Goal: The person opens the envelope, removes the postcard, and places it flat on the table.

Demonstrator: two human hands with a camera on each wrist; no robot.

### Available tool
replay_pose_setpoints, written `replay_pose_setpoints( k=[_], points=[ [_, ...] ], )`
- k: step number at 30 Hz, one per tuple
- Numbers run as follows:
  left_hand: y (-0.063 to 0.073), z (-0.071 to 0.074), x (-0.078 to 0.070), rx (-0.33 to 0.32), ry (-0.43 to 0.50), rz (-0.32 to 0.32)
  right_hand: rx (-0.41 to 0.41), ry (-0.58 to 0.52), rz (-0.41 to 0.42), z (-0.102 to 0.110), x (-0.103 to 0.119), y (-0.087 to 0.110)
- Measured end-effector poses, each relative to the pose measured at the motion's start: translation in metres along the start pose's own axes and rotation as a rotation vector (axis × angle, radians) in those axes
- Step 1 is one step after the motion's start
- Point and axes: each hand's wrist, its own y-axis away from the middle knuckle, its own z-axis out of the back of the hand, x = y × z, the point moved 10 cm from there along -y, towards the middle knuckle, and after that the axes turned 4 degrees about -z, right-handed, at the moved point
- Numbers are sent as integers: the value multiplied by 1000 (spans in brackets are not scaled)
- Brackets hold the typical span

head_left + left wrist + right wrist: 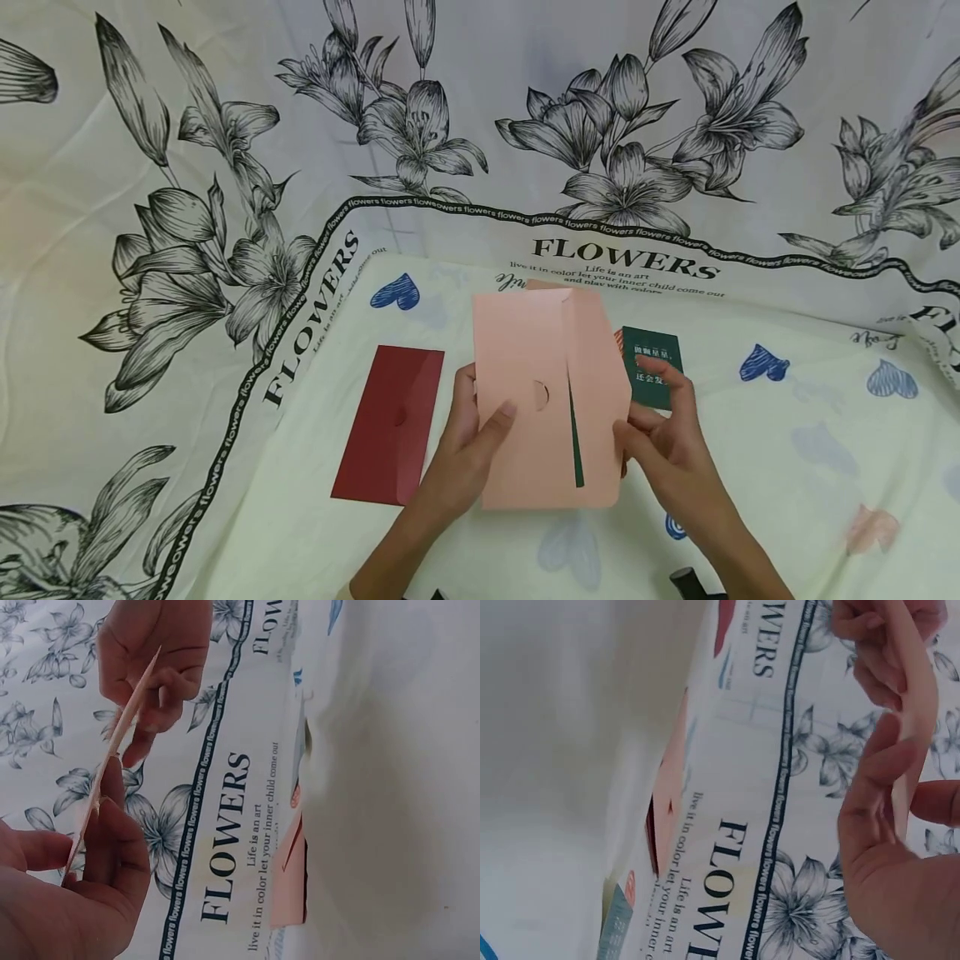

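Observation:
A pale pink paper envelope (pixel 525 350) is held up in front of me, its flap on the right side and a small half-round cut in its face. A dark green strip (pixel 576 450) shows through the narrow gap under the flap. My left hand (pixel 467 446) grips the envelope's left edge, thumb on the front and fingers behind. My right hand (pixel 671 442) pinches the flap's right edge between thumb and fingers, its index finger raised. Both wrist views catch the envelope nearly edge-on between the hands.
A dark red envelope (pixel 390 425) lies to the left. Behind the held envelope lies another pink paper piece (pixel 671 784), mostly hidden in the head view. A green card (pixel 654 346) with white lettering lies to the right. The cloth (pixel 750 450) bears hearts, flowers and a printed border.

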Motion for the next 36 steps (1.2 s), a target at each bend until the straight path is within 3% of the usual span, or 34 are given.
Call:
replay_pose_setpoints(
  k=[5, 11, 22, 36],
  points=[
    [1, -5, -7, 36, -39, -46, -41, 137, 55, 0, 4, -1],
    [3, -12, -12, 61, -66, -90, -103, 252, 43, 0, 6, -3],
    [7, -21, -6, 95, -143, -68, -106, 345, 5, -9, 6, -8],
    [5, -20, -1, 89, -193, -56, -121, 390, -1, -7, 8, -7]
  ],
)
